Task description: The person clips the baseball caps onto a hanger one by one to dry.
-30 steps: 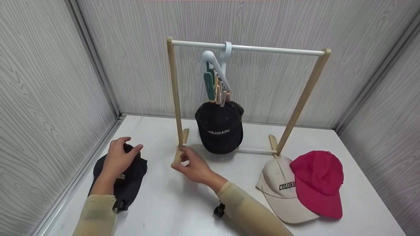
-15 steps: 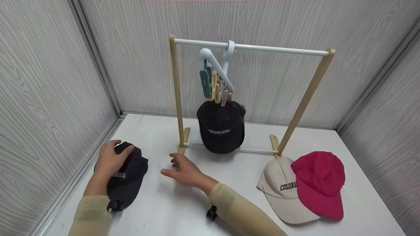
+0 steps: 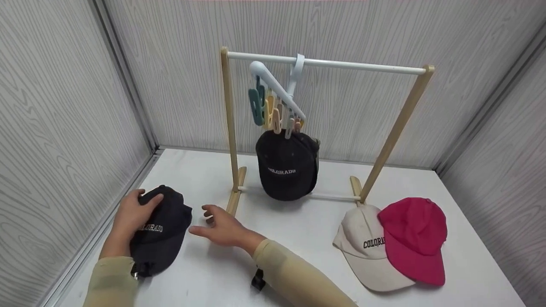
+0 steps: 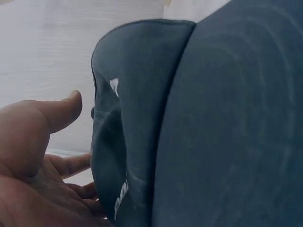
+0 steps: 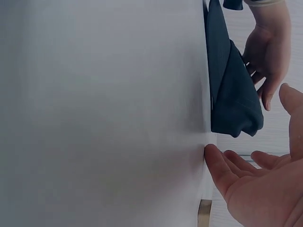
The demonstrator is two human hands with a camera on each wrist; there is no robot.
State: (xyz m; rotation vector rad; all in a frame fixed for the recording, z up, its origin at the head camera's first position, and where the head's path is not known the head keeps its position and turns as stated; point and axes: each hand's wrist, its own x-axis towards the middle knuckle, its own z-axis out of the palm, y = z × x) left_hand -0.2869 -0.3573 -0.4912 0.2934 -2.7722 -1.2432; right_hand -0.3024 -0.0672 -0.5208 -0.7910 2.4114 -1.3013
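Observation:
A dark navy cap (image 3: 168,234) with COLORADO lettering lies on the table at the left, brim toward me. My left hand (image 3: 131,216) is at the left side of its crown, thumb apart from the fingers. In the left wrist view the fingers of that hand (image 4: 45,156) reach behind the cap (image 4: 142,118); whether they touch it I cannot tell. To the cap's right, my right hand (image 3: 224,228) hovers low over the table, thumb and fingers spread with nothing between them. The right wrist view shows this hand (image 5: 260,179) apart from the cap (image 5: 236,94).
A rack with wooden posts and a white top bar (image 3: 354,65) stands behind. From it hangs a pale hanger (image 3: 275,87) with several coloured clips and a black cap (image 3: 288,170). At the right, a red cap (image 3: 416,238) partly covers a beige cap (image 3: 371,251).
Both hands have moved left, the right one away from the rack's left foot toward the navy cap. The hanger has turned, its near end swinging left.

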